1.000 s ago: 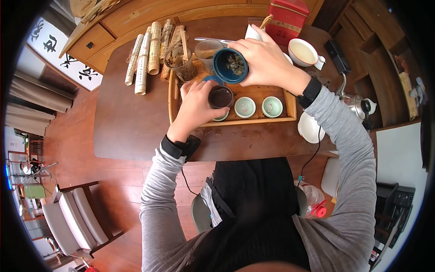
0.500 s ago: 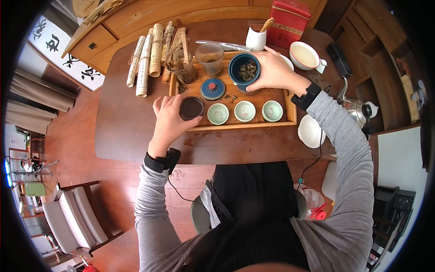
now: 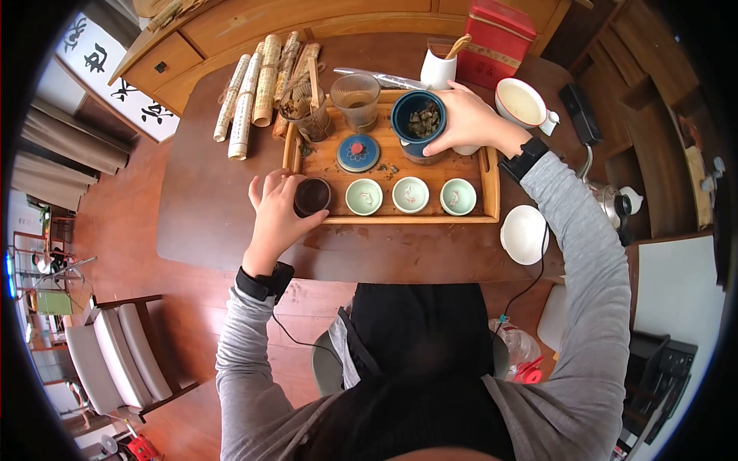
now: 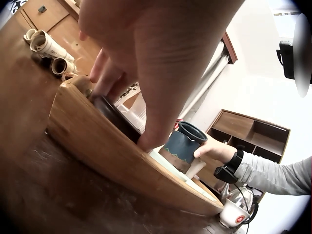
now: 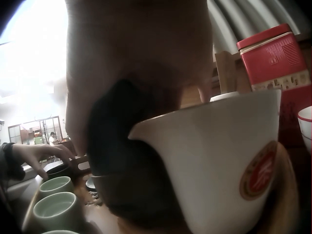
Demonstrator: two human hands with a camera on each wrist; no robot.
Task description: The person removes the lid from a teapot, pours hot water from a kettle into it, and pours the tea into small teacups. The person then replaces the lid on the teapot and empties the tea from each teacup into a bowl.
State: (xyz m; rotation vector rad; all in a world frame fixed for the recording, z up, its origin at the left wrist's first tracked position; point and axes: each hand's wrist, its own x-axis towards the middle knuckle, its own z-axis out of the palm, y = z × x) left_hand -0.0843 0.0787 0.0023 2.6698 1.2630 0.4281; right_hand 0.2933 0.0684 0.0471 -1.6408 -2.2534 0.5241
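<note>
My left hand (image 3: 288, 203) grips a small dark cup (image 3: 311, 196) at the left end of the wooden tray (image 3: 400, 220), in line with three pale green cups (image 3: 410, 194). In the left wrist view the fingers curl round the dark cup (image 4: 114, 114) just above the tray wall (image 4: 122, 156). My right hand (image 3: 447, 121) holds a dark blue cup (image 3: 419, 123) with wet tea leaves inside, upright at the tray's back right. In the right wrist view the blue cup (image 5: 126, 170) stands beside a white pitcher (image 5: 229, 161).
A blue lid (image 3: 358, 152), a glass pitcher (image 3: 355, 96) and a glass of tools (image 3: 307, 115) stand on the tray. Bamboo scrolls (image 3: 254, 88) lie at the back left. A red tin (image 3: 496, 38), white bowl (image 3: 519, 100), white dish (image 3: 525, 234) and kettle (image 3: 615, 196) sit to the right.
My left hand carried the dark cup leftward to the tray's left end. My right hand brought the tilted blue cup upright and down onto the tray.
</note>
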